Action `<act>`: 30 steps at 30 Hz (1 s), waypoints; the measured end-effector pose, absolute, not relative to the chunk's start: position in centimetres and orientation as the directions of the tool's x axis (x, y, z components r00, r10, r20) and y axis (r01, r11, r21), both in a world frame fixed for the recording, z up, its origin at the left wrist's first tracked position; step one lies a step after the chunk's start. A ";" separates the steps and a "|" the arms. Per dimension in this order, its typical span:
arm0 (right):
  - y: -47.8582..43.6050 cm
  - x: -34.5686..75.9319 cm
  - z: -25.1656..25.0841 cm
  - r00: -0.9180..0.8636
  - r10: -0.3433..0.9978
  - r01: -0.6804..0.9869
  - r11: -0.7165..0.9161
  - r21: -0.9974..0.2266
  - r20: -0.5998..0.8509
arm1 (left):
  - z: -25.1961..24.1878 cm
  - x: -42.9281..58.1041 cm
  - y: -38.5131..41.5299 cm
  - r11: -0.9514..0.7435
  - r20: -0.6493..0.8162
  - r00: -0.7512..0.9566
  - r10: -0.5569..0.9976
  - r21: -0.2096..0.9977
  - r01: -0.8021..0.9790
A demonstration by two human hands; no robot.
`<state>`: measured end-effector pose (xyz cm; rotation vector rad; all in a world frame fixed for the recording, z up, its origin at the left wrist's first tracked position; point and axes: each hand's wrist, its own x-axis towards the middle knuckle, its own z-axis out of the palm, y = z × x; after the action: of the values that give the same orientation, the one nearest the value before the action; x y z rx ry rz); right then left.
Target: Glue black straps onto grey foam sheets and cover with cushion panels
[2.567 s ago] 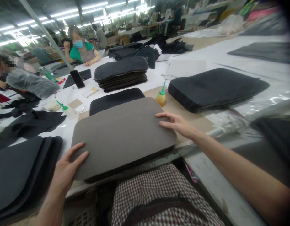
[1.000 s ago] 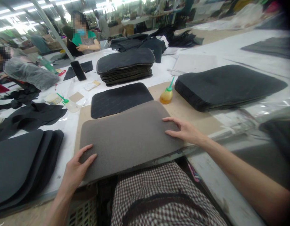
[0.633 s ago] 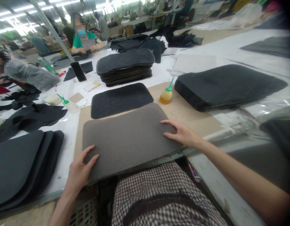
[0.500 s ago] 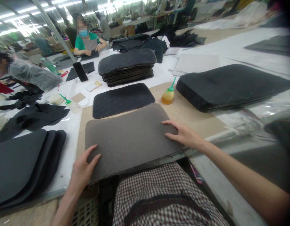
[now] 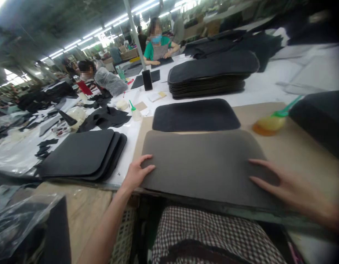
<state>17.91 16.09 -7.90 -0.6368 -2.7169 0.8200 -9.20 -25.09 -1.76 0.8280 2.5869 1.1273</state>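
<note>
Turns leftward, keeping left hand (image 5: 135,174) and right hand (image 5: 292,187), spread-fingered, on still-flat, grey, round-cornered, fabric-like panel (image 5: 199,161) at front edge of white worktop (image 5: 133,136).

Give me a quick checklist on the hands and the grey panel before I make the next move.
1. Grey panel lying flat: ok.
2. Left hand at its left end: ok, on the edge.
3. Right hand at its right end: ok, though blurred.
4. Hold beneath the edges: cannot tell, hidden.
5. Gap to the black panel all along: cannot tell, the two lie very close.
6. Amber bottle apart from panel and hand: ok.
</note>
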 end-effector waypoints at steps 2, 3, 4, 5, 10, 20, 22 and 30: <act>16.4 17.9 -8.2 -0.868 0.490 0.363 0.737 -0.570 0.081 | -2.0 -9.1 -25.2 0.550 0.054 -0.816 0.575 0.713 0.435; 16.5 17.9 -8.4 -0.863 0.499 0.375 0.732 -0.568 0.073 | -2.1 -9.0 -25.1 0.548 0.062 -0.811 0.581 0.707 0.447; 16.6 17.9 -8.6 -0.860 0.506 0.383 0.730 -0.566 0.069 | -2.2 -8.9 -25.1 0.546 0.069 -0.806 0.587 0.701 0.458; 16.7 17.9 -8.8 -0.859 0.507 0.386 0.728 -0.566 0.066 | -2.2 -8.8 -25.1 0.545 0.076 -0.801 0.593 0.695 0.469; 16.9 18.0 -9.0 -0.864 0.496 0.356 0.724 -0.591 0.088 | -2.2 -8.4 -25.0 0.550 0.093 -0.787 0.610 0.665 0.505; 17.5 18.0 -9.3 -0.868 0.492 0.356 0.712 -0.606 0.068 | -3.5 -8.1 -25.1 0.582 0.135 -0.766 0.629 0.572 0.578; 17.2 18.1 -9.2 -0.874 0.478 0.334 0.725 -0.603 0.090 | -3.6 -7.9 -25.1 0.595 0.195 -0.743 0.640 0.487 0.640; 16.7 18.7 -9.1 -0.842 0.365 0.241 0.914 -0.328 0.398 | -4.9 -7.3 -25.0 0.711 0.360 -0.674 0.645 0.039 0.702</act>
<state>18.73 16.66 -9.06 -0.4375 -2.6117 0.3672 -7.27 -25.02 -4.86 1.2996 3.2001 0.3064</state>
